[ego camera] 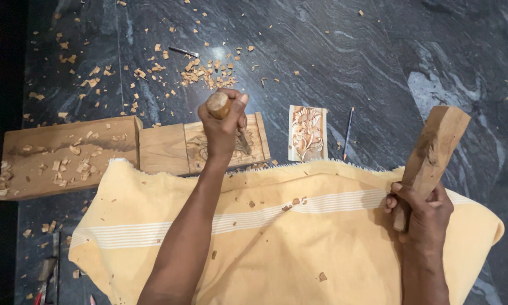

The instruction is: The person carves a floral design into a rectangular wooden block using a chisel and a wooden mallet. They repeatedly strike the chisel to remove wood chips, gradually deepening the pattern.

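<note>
My left hand point(223, 127) grips a chisel point(219, 105) by its round wooden handle, and the blade tip rests on a wooden block point(169, 148) with a partly carved relief. My right hand point(420, 212) holds a thick wooden mallet block point(435, 149) upright, raised off to the right and apart from the chisel. A pale yellow cloth point(276, 243) with white stripes covers my lap below both arms.
A finished carved floral panel point(307, 133) lies right of the work block, with a pencil point(348, 133) beside it. A larger plank point(67, 155) strewn with chips lies left. Wood chips point(206, 73) and a small metal tool point(183, 52) scatter over the dark stone floor point(350, 51).
</note>
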